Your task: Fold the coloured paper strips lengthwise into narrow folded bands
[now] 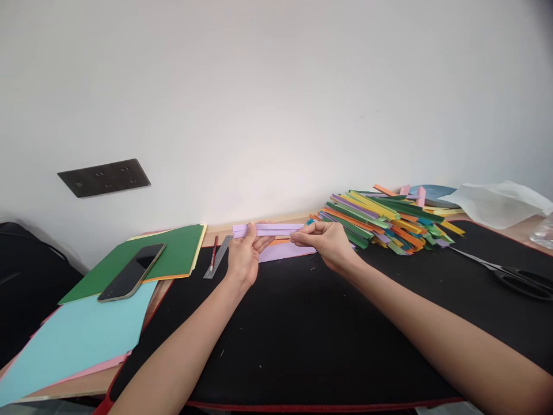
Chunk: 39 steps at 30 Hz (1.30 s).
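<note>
A folded strip of lilac paper (280, 229) is held up level between my two hands, above the far part of the black mat (302, 334). My left hand (245, 253) grips its left part, thumb in front and fingers behind. At the strip's right end, my right hand (324, 239) pinches it between thumb and fingertips. Behind and below the hands, a flat piece of lilac paper (285, 252) lies on the mat, with a bit of orange showing at its far edge.
Many folded coloured paper strips (389, 222) are heaped at the back right. Scissors (505, 271) lie at the right. A ruler (219, 257) and a pencil (214, 251) are left of my hands. A phone (133, 272) rests on green paper (103, 268), near blue sheets (95, 334).
</note>
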Tool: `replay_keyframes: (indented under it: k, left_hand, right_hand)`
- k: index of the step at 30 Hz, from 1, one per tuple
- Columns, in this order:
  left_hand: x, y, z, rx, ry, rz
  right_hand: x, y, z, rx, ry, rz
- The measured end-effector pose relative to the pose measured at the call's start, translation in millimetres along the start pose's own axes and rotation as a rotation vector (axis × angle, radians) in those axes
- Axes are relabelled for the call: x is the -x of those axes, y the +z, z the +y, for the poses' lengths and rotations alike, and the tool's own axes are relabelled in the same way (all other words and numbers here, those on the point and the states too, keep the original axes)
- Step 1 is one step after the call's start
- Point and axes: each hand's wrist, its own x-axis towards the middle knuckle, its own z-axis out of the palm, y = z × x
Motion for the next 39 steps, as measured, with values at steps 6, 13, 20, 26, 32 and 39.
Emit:
replay_keyframes:
  k: [6,13,20,26,32,39]
  left_hand:
    - [0.4,1.7,-0.2,0.028,-0.002,0.011]
    - [-1.5,1.2,-2.1,0.075,-0.029,0.050]
    - [-4.3,-1.1,-3.4,0.163,-0.137,0.107]
    - [-7.3,-6.4,-5.8,0.064,-0.136,0.053]
    - [-6.7,-7.2,-2.7,-0.028,-0.138,0.069]
    - [-5.5,-0.9,5.0,0.071,-0.357,0.213]
  right_hand:
    - [-1.1,-0.3,-0.4,-0.002,0.014,0.009]
    - [-0.8,-1.1,-0.7,-0.007,0.028,0.006]
    - [0.9,-1.1,-3.2,-0.026,0.035,-0.095]
    - [-3.7,-9.7,0.5,0.183,-0.031,-0.337]
    - [-8.3,-14.1,4.8,0.344,-0.036,-0.441]
    - [-10.2,-17.4,0.8,0.553,-0.058,-0.469]
